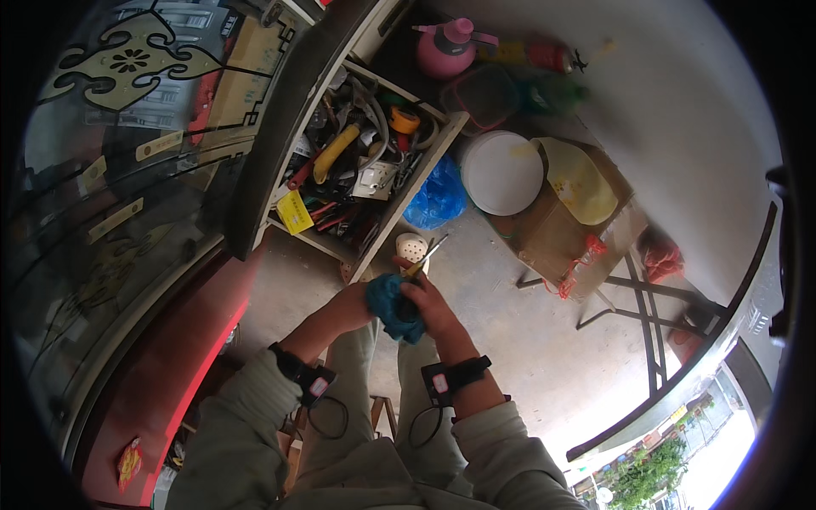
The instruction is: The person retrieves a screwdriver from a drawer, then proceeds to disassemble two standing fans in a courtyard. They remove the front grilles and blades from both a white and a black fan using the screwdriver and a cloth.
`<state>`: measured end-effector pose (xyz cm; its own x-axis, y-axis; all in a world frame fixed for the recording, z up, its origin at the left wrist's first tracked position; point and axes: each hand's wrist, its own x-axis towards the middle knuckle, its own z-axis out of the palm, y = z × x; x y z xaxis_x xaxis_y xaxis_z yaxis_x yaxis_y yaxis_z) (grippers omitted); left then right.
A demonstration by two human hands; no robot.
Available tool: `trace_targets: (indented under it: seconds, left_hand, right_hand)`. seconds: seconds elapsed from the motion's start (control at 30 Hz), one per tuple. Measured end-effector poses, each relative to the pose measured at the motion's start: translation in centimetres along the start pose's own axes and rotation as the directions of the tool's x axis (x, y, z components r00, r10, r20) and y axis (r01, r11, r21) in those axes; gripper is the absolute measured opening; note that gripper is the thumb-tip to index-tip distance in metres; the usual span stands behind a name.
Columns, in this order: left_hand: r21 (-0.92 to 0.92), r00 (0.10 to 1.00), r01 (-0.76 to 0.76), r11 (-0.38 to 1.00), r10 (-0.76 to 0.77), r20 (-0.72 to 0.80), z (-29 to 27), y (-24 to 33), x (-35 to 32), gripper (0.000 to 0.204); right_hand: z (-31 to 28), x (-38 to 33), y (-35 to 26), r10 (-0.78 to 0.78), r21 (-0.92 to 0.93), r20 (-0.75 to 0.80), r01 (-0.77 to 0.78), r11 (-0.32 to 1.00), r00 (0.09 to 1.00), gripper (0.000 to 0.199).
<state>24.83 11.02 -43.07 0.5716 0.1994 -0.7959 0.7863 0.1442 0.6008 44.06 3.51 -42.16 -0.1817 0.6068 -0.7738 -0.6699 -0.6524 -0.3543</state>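
Note:
In front of my legs, both hands come together on a bunched teal cloth (393, 310). My left hand (350, 306) is closed on the cloth's left side, its fingers largely hidden. My right hand (432, 308) is closed against the cloth's right side. From between the hands a slim metal tool (436, 246) sticks out, up and to the right, with a yellow part near its base. Its exact kind and lower end are hidden by the cloth and fingers. Beyond the hands is an open drawer (408, 206) full of tools, including a yellow-handled one (337, 154).
Right of the drawer are a blue plastic bag (438, 195), a round white lid or bucket (501, 173) and a cardboard-topped folding stand (544, 242). A pink spray bottle (446, 53) stands behind. A red-sided cabinet (170, 357) runs along the left.

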Motion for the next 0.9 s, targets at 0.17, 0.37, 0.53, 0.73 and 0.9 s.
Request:
trace_targets:
  seconds: [0.17, 0.37, 0.53, 0.73, 0.9]
  left_hand:
    - [0.638, 0.888, -0.317, 0.702, 0.456, -0.061, -0.1, 0.0, 5.9, 0.036]
    - [-0.432, 0.948, -0.312, 0.846, 0.250, -0.196, 2.4, -4.5, 14.2, 0.034]
    - [-0.025, 0.989, 0.061, -0.998, 0.057, 0.137, 1.5, -7.7, 14.0, 0.047]
    - [0.718, 0.900, 0.151, -0.679, 0.395, 0.184, -1.8, -9.4, 11.5, 0.048]
    - [0.721, 0.831, 0.043, -0.692, 0.425, 0.358, -5.1, -17.0, 12.3, 0.028]
  right_hand:
    - [-5.2, 3.3, 1.5, 0.074, 0.326, -0.187, -0.010, 0.945, 0.980, 0.050]
    - [-7.7, 10.6, -0.8, -0.084, -0.278, -0.197, 0.026, 0.960, 0.977, 0.056]
    - [-5.7, 14.9, -2.6, 0.059, 0.007, -0.118, -0.059, 0.998, 0.991, 0.047]
    - [-3.5, 15.5, -3.2, 0.054, -0.039, -0.074, -0.057, 0.998, 0.996, 0.040]
    - [1.0, 17.9, -3.8, -0.002, 0.173, 0.026, -0.003, 0.985, 1.000, 0.032]
